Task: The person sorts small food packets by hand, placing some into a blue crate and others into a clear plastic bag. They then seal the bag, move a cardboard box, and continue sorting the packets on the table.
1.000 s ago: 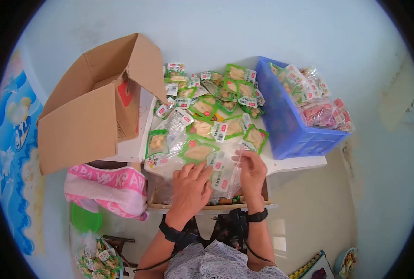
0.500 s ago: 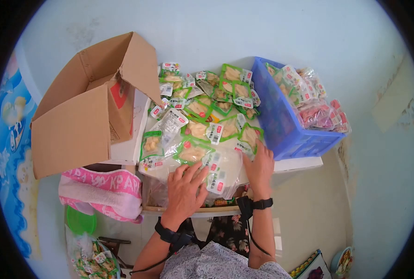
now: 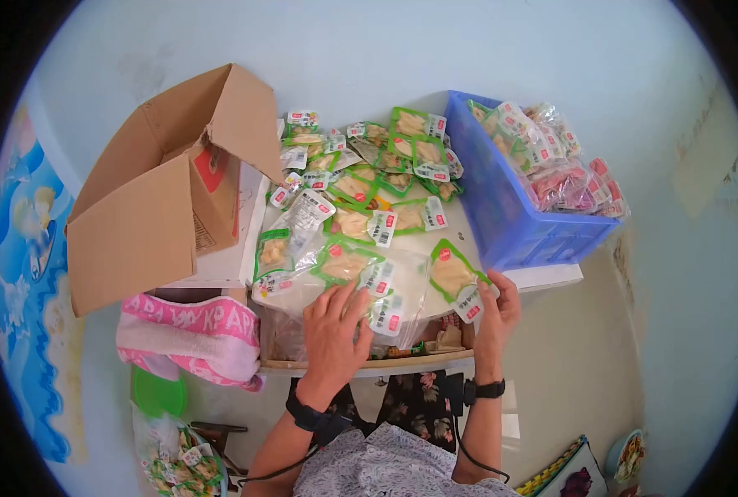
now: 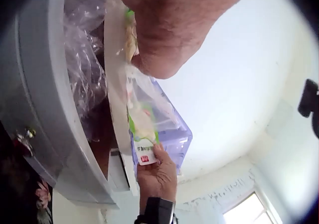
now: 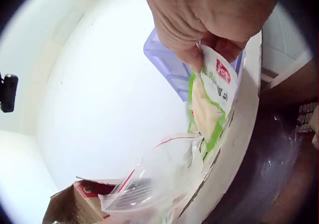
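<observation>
My right hand (image 3: 493, 302) pinches a green-edged snack packet (image 3: 454, 276) by its white label end, just off the table's front right edge; the same packet (image 5: 208, 109) hangs from my fingers in the right wrist view. My left hand (image 3: 336, 323) lies flat with straight fingers on a clear plastic bag (image 3: 402, 286) that holds a few packets. The bag's open mouth (image 5: 149, 179) shows beside the held packet. Many more green packets (image 3: 369, 178) lie spread over the white table (image 3: 228, 265).
An open cardboard box (image 3: 162, 190) stands at the table's left. A blue crate (image 3: 518, 215) filled with packets sits at the right. A pink towel (image 3: 191, 335) hangs below the table edge, and a bag of packets (image 3: 178, 464) lies on the floor.
My right hand reached to the packets by the blue crate, took one green packet and pulled it back toward the table's front edge. The left hand stayed on the clear bag.
</observation>
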`<act>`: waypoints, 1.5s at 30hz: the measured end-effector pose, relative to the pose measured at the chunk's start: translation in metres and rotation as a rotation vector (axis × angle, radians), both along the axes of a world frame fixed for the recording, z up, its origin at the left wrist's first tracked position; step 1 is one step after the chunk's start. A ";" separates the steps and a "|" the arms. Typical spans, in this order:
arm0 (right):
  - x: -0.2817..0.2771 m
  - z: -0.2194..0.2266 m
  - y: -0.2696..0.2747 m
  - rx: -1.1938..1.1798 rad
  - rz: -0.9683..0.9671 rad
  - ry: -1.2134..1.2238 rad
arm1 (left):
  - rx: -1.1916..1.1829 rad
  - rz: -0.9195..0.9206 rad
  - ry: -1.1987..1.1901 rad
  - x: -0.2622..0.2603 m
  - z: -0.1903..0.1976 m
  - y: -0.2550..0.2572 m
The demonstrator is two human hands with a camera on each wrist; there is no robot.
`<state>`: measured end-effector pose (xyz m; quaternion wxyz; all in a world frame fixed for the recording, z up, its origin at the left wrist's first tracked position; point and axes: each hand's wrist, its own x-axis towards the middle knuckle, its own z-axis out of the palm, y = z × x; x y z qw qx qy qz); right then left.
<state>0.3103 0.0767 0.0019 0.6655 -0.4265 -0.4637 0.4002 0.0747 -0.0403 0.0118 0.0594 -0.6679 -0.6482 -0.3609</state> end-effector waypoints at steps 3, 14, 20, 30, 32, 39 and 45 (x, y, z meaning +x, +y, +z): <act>0.019 -0.009 -0.008 -0.059 0.011 -0.034 | 0.100 -0.017 -0.016 0.019 0.011 -0.002; 0.043 0.011 -0.033 -0.016 0.046 -0.122 | 0.100 -0.057 -0.106 0.063 0.027 0.012; 0.026 0.017 -0.040 -0.083 0.155 -0.268 | 0.168 -0.103 -0.291 0.070 0.022 0.011; -0.055 0.020 -0.017 -0.183 0.770 -0.117 | 0.263 -0.208 -0.340 0.071 0.024 0.006; -0.062 0.024 -0.013 -0.192 0.868 -0.209 | 0.265 -0.206 -0.372 0.068 0.022 0.005; -0.059 0.041 -0.006 -0.051 0.736 -0.562 | 0.266 -0.113 -0.381 0.032 0.016 0.008; -0.068 0.059 0.033 -0.088 0.419 -0.498 | 0.230 -0.083 -0.396 0.020 0.002 0.019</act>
